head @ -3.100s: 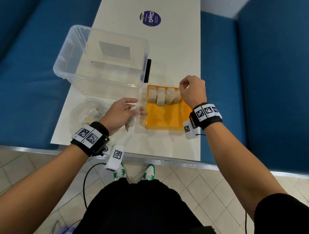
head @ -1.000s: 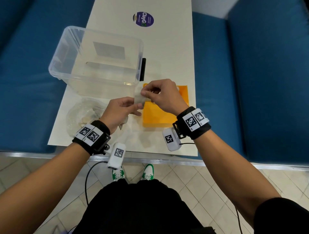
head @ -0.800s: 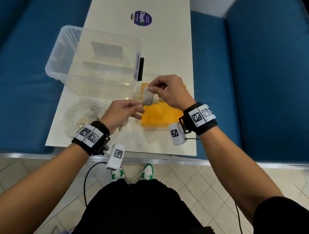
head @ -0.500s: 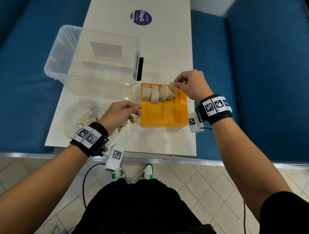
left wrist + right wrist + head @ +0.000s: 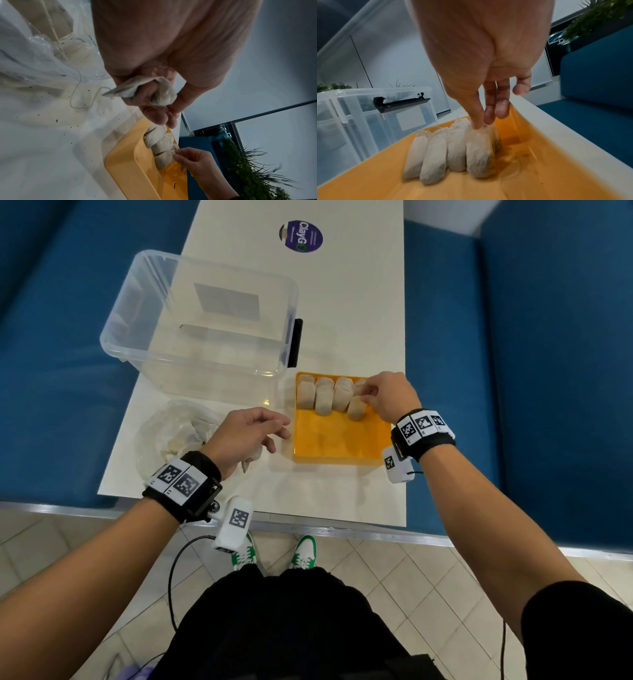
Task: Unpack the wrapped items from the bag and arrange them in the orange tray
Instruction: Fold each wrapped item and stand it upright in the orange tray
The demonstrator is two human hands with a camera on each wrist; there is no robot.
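The orange tray (image 5: 342, 440) lies on the white table, with several pale wrapped items in a row along its far wall (image 5: 435, 152). My right hand (image 5: 364, 392) pinches the top of the rightmost wrapped item (image 5: 479, 152) between thumb and forefinger (image 5: 476, 121); that item stands in the tray against its neighbour. My left hand (image 5: 274, 433) hovers just left of the tray, its lower fingers curled round another wrapped item (image 5: 163, 94), whose tip pokes out below the hand (image 5: 251, 463). The clear plastic bag (image 5: 174, 436) lies left of that hand with more items inside.
A clear plastic storage box (image 5: 205, 320) with a black latch (image 5: 294, 344) stands behind the bag, close to the tray's far left corner. Blue upholstered seats flank the narrow table (image 5: 342, 501). A thin string and dark specks lie on the table by the bag (image 5: 77, 97).
My right hand took a wrapped item from my left hand, carried it to the right over the tray and lowered it at the right end of the row. My left hand hardly moved.
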